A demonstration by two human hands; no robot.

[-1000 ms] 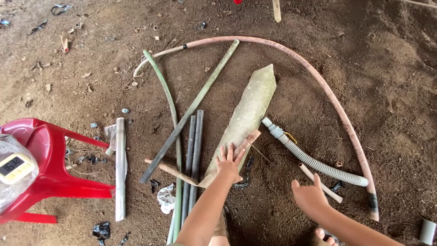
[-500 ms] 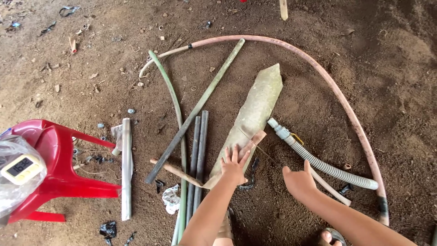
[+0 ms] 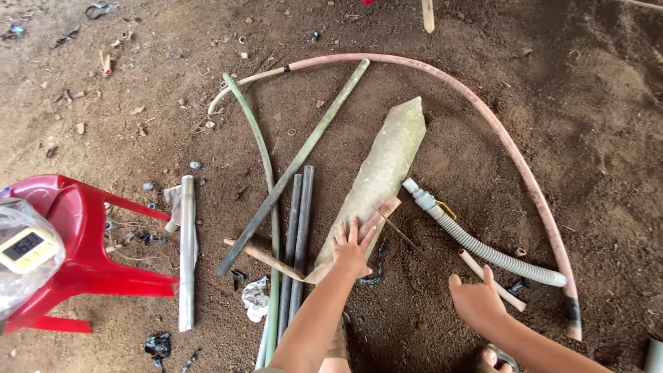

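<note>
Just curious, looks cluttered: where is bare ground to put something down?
Bare dirt lies between the pale slab and the pink hose, and right of that hose. It is crowded around the dark pipes near the left hand.

We note one screen: a small digital device with a pale yellow casing and a grey rectangular display showing dark digits, wrapped in a clear plastic bag, resting on the seat of the red plastic stool at the left edge. We see no other packages, labels or signs
</note>
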